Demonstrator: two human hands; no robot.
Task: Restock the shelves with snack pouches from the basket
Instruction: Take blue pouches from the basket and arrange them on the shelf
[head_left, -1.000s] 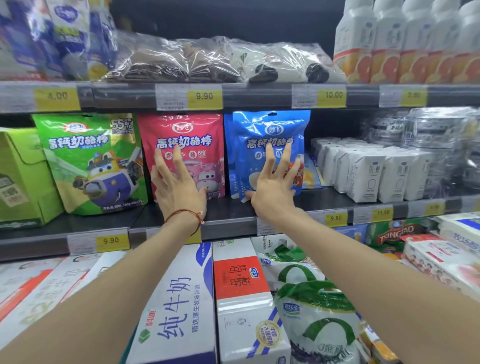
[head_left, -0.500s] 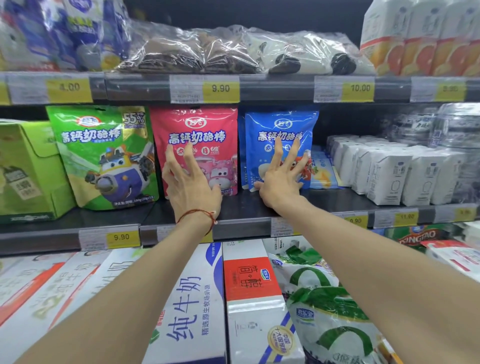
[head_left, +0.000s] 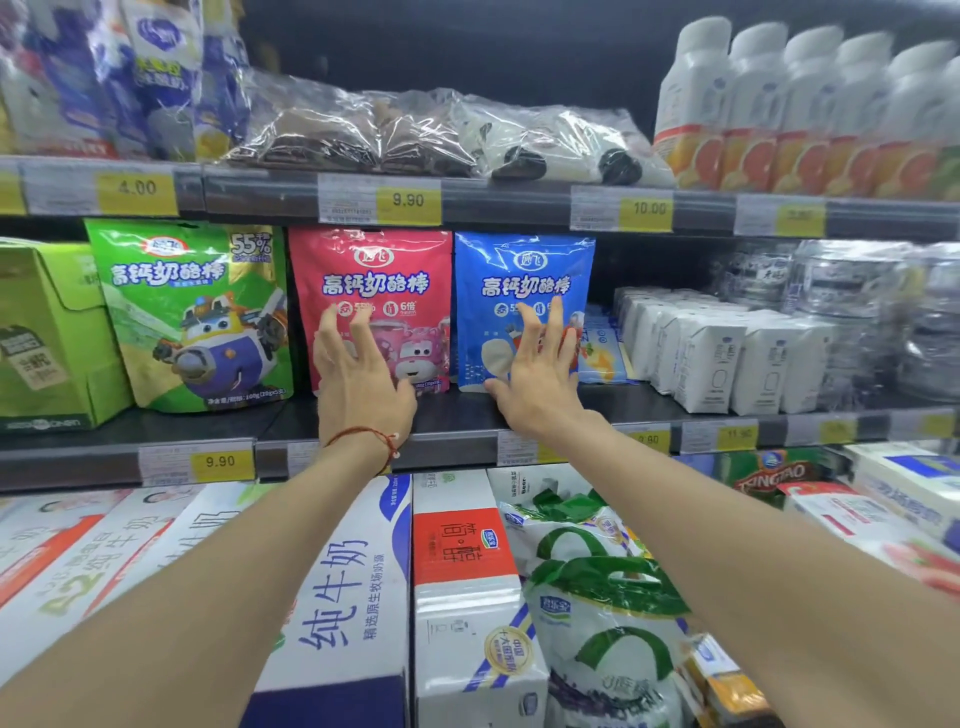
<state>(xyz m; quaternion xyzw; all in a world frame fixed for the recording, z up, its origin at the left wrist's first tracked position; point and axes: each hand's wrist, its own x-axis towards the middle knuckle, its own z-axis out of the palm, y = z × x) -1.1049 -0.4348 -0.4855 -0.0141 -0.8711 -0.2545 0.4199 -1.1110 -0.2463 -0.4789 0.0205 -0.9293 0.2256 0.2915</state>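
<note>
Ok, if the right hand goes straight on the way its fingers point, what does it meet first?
Most likely the blue pouch. The right hand reaches into the shelf with fingers spread over the pouch's lower front; whether they already touch it is unclear.

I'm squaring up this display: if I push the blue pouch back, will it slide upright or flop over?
Probably light and floppy: the blue pouch is glossy film, creased near its top. It stands upright on its bottom edge on the shelf, so a high push may tip it backward, while a low one likely slides it. The film looks slick, so fingers could slip.
</note>
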